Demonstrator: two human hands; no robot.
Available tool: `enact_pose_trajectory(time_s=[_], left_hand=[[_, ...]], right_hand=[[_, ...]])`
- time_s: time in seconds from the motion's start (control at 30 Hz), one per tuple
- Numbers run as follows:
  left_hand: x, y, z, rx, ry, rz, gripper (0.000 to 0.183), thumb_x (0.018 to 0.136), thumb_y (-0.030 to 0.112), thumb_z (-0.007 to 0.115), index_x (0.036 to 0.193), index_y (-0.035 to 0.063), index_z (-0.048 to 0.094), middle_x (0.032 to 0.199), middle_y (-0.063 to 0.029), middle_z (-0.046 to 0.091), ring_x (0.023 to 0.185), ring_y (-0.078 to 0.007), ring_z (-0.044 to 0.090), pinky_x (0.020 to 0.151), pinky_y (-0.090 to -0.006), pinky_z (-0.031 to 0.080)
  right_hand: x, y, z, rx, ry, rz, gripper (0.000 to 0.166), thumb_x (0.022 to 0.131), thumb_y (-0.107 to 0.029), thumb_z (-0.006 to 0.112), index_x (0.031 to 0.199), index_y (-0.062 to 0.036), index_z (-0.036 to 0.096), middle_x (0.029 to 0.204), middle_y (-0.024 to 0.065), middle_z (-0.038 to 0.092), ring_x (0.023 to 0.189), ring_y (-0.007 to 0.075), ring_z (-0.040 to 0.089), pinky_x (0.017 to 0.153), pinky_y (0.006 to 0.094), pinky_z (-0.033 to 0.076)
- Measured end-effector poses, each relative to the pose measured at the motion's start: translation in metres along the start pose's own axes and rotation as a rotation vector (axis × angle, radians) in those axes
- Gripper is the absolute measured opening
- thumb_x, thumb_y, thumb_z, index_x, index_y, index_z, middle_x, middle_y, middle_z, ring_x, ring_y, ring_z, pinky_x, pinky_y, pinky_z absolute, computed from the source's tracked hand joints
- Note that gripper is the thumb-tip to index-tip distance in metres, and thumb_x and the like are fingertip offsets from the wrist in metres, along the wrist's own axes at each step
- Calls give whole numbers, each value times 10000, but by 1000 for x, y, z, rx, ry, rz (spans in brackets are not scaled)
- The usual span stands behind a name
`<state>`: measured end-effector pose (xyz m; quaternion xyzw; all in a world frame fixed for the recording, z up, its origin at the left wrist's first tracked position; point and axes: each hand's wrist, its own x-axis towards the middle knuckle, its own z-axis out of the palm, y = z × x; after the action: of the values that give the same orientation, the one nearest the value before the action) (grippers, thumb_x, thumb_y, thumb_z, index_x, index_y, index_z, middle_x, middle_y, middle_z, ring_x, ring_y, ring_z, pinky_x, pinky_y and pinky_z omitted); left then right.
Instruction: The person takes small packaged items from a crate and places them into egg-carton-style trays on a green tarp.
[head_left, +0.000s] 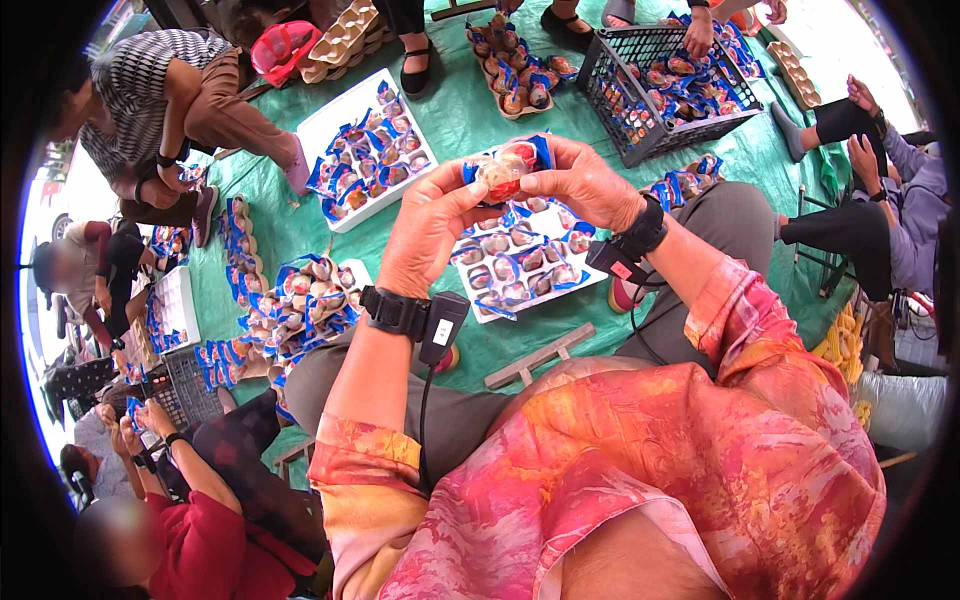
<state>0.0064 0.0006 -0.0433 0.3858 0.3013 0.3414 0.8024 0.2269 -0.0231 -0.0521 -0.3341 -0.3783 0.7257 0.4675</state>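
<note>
Held up before my chest is a round, egg-like item (501, 177) in a clear plastic wrapper with blue and red print. My left hand (429, 225) pinches its left side between thumb and fingers. On the other side, my right hand (576, 178) grips the wrapper, its thumb across the front. Directly beneath both hands lies a white tray (541, 301) with rows of similar wrapped items, partly hidden by my hands. A second white tray (390, 200) of wrapped items sits farther off to the left.
A black plastic crate (679, 136) of wrapped items stands at upper right, with another person's hand (699, 36) in it. A heap of wrapped items (307, 300) lies left on the green tarp (480, 379). A wooden stool (541, 356) is before me. Several people sit around.
</note>
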Motion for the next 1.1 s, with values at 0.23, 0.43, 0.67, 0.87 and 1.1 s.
enact_pose_trajectory(time_s=[0.23, 0.43, 0.67, 0.87, 1.1], left_hand=[[-6, -2, 2, 106, -5, 89, 460, 836, -42, 627, 1282, -24, 515, 1205, -115, 605, 1103, -200, 593, 974, -339, 473], [-7, -3, 10, 250, 52, 135, 505, 816, -38, 663, 1298, -24, 512, 1222, -105, 588, 1153, -179, 551, 997, -304, 442], [-4, -7, 4, 233, 57, 77, 388, 905, 85, 633, 1268, -8, 535, 1183, -103, 610, 1038, -168, 616, 881, -297, 513], [-5, -6, 6, -100, 96, -44, 354, 1012, 295, 480, 1238, 27, 528, 1081, -114, 636, 866, -201, 658, 636, -320, 565], [-5, -14, -3, -119, 100, -68, 409, 1008, 333, 476, 1277, 26, 470, 1013, -138, 629, 670, -221, 653, 580, -313, 576]], right_hand=[[0, 1, 3, -205, 13, -55, 353, 805, -35, 737, 1143, -32, 637, 1084, 44, 648, 976, 123, 617, 895, 268, 505], [-1, 1, 9, -381, -17, -201, 366, 749, 24, 726, 1104, -29, 660, 1152, 45, 613, 1057, 124, 584, 885, 266, 508], [2, 4, 2, -412, 97, -110, 213, 829, -157, 743, 1026, -80, 717, 964, 10, 668, 859, 70, 593, 752, 233, 487], [5, 0, 0, -407, 166, -192, 418, 830, -241, 751, 1199, -81, 638, 1145, 89, 622, 1016, 98, 572, 864, 272, 475], [1, -3, 10, -663, -57, -207, 446, 786, -138, 761, 1197, -23, 631, 1151, 81, 628, 1090, 150, 568, 956, 289, 440]])
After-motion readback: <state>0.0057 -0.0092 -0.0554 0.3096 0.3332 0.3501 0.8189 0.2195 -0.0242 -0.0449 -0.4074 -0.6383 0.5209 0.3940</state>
